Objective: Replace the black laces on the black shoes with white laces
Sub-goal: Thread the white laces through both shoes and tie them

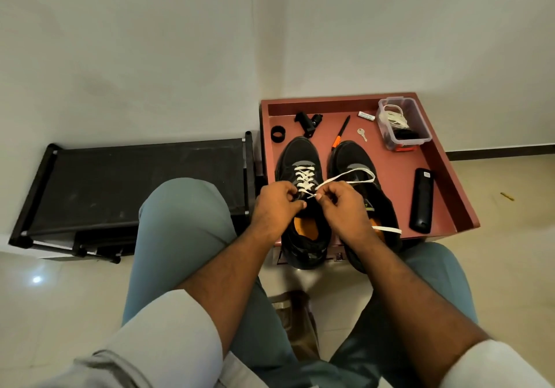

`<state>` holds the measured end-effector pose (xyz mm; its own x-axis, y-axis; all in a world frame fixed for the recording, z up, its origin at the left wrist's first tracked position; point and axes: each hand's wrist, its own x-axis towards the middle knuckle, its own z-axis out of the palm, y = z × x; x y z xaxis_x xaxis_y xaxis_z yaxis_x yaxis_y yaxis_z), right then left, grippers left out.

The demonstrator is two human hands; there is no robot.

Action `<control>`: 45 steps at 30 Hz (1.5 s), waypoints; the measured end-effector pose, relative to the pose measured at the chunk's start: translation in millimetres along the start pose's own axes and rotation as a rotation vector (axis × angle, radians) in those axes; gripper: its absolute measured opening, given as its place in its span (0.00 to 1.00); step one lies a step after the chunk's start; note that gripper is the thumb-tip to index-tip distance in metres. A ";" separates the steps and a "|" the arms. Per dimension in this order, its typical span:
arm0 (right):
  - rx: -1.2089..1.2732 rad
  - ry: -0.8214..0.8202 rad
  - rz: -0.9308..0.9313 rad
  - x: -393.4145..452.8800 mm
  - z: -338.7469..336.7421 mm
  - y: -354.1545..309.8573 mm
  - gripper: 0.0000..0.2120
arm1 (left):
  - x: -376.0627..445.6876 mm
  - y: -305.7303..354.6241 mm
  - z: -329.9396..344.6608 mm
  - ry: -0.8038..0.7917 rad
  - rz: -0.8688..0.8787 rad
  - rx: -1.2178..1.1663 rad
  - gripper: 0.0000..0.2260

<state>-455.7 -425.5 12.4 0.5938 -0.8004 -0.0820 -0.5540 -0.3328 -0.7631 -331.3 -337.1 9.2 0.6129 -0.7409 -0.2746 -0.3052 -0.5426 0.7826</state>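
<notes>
Pale walls (150, 42) meeting in a corner; glossy cream floor (60, 291) with a light glint; low black rack (135, 183) beside a red counter (450, 177).

Matt black cloth shoes (303, 159) are sitting on a smooth reddish tray (444, 177); beside its far corner, a clear glossy plastic box (404, 123) is catching light.

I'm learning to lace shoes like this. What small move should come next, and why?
Probably thread the tip pinched by the right hand through the next upper eyelet of the left shoe, where the left hand holds: the white lace crosses only the lower rows, and a slack loop remains.
</notes>
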 end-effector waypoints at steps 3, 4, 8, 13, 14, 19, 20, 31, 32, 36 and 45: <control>-0.016 0.017 0.006 2.8 9.7 2.5 0.03 | 6.3 -0.2 0.0 0.011 -0.010 0.021 0.06; 0.018 0.017 0.019 2.8 13.0 2.2 0.03 | 9.3 -0.7 -3.1 -0.007 -0.048 -0.021 0.04; 0.228 0.047 0.116 0.2 24.7 -5.8 0.05 | 14.6 -2.2 -14.6 -0.075 -0.242 -0.291 0.05; 0.267 0.022 0.120 -1.4 29.9 -8.9 0.05 | 16.7 -3.2 -17.6 -0.107 -0.302 -0.408 0.11; 0.262 0.016 0.123 -0.9 30.0 -7.7 0.05 | 17.7 -3.4 -18.1 -0.105 -0.305 -0.419 0.11; 0.208 0.014 0.110 -0.8 31.5 -6.3 0.06 | 18.3 -4.0 -18.1 -0.087 -0.322 -0.444 0.11; 0.187 0.028 0.102 -1.1 32.5 -6.5 0.06 | 18.0 -4.0 -18.0 -0.088 -0.320 -0.445 0.10; -0.135 0.016 -0.064 0.0 34.2 -6.0 0.09 | 13.9 -3.8 -17.1 -0.105 -0.276 -0.431 0.06; -0.107 0.038 -0.052 0.0 34.3 -6.1 0.09 | 14.1 -4.0 -17.1 -0.107 -0.275 -0.431 0.06; -0.069 0.078 0.027 -0.8 38.8 -8.9 0.10 | 14.5 -3.6 -17.5 -0.111 -0.292 -0.444 0.06; -0.361 0.026 0.040 -0.6 40.3 -21.1 0.11 | 13.2 -2.8 -17.1 -0.112 -0.307 -0.461 0.05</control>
<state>-420.8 -397.9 2.7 0.5551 -0.8272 -0.0872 -0.7493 -0.4518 -0.4841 -309.9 -338.7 13.0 0.5348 -0.6273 -0.5661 0.2402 -0.5295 0.8136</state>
